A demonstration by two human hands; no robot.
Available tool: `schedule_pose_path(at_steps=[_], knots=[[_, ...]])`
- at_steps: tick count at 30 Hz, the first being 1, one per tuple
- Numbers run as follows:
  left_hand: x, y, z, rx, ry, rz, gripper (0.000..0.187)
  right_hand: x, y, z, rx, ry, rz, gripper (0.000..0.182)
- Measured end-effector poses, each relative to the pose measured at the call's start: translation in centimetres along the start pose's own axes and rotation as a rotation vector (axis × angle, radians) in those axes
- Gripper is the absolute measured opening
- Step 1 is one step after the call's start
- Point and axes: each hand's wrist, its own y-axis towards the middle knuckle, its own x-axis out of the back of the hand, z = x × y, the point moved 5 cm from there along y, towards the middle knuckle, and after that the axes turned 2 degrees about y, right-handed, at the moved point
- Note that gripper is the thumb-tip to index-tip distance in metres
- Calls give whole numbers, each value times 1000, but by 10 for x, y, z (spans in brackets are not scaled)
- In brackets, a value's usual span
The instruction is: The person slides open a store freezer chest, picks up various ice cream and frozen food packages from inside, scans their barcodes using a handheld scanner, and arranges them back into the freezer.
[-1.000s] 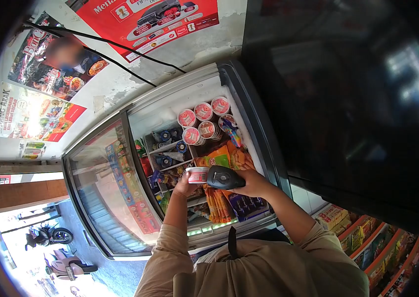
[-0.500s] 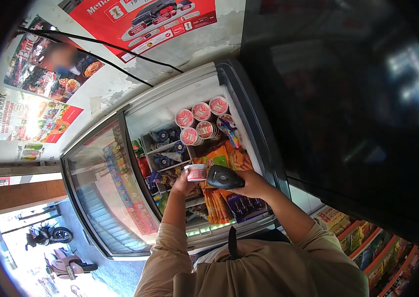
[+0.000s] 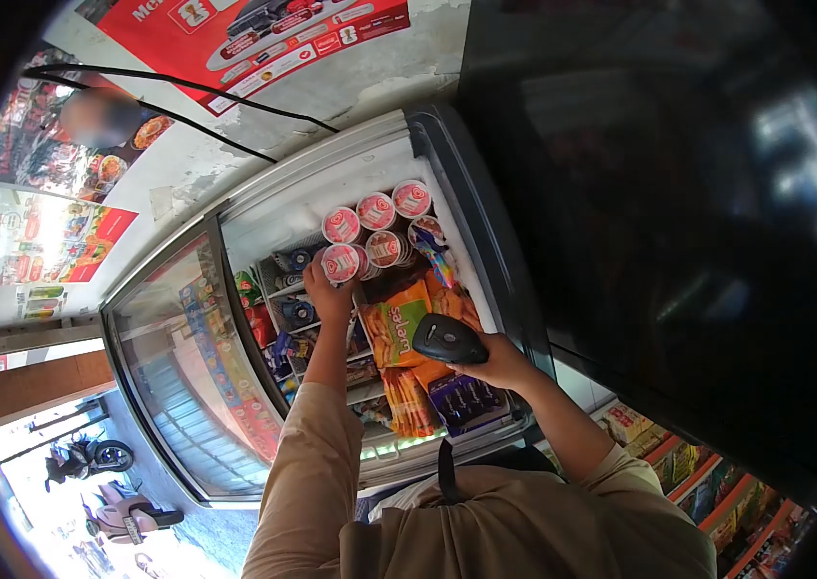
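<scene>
Reaching into the chest freezer (image 3: 283,183), my left hand (image 3: 331,297) has its fingers around a pink-and-white ice cream cup (image 3: 340,262). That cup sits at the near left of the stacked ice cream cups (image 3: 374,210), close against them. My right hand (image 3: 500,363) is closed around the handle of a black barcode scanner (image 3: 450,339), held above the frozen goods. Beneath the scanner lie an orange-and-green snack bag (image 3: 399,328), orange packs (image 3: 411,403) and a purple box (image 3: 466,399).
A sliding glass lid (image 3: 201,357) covers the freezer's left part. Wire dividers separate small packs (image 3: 297,309) left of the cups. A large dark panel (image 3: 659,222) stands at right. Product shelves (image 3: 688,473) are at lower right; motorbikes (image 3: 90,458) stand outside.
My left hand has moved away from the scanner with the cup, up to the stacked cups. My right hand still holds the scanner, slightly farther right in view.
</scene>
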Motion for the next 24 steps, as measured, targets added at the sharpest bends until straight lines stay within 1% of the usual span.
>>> schedule_pose_path(at_steps=[4,6,7,9,10,12,13,15,16,18,19,21,22,23,24], knots=[[-17,-7,2,27,-34,-52,79,3,-4,-7,-76,-4,6,41],[-24,-11,1,37,-91,-53,85,5,-5,-5,-13,-21,-12,41],[-29,-12,7,39,-89,-51,85,4,-5,-6,-15,-20,-11,41],[-38,-13,14,97,-69,-22,92,4,-6,-7,27,9,-17,41],[-38,-13,15,97,-69,-23,92,3,-5,-10,28,9,-17,41],[-35,-15,14,114,-47,-30,96,4,-6,-11,114,-65,-64,42],[-33,-16,11,115,-47,-29,96,4,-7,-12,113,-65,-64,42],[-21,-21,-3,59,53,-163,96,4,-8,-10,128,-45,-54,43],[-13,-21,-16,56,55,-162,96,4,-8,-10,130,-42,-56,43],[3,-23,-54,-144,125,-217,90,3,-11,-15,39,-31,-4,44],[4,-22,-62,-146,126,-212,90,4,-12,-13,36,-26,-5,44],[-12,-17,-80,-309,421,45,83,5,-15,-10,-37,5,14,45],[-18,-13,-83,-330,443,128,80,5,-16,-10,-37,5,16,45],[-21,-8,-86,-330,443,127,80,7,-17,-10,-15,-10,13,44],[-32,-5,-84,-338,563,217,82,8,-18,-8,8,-26,9,44]])
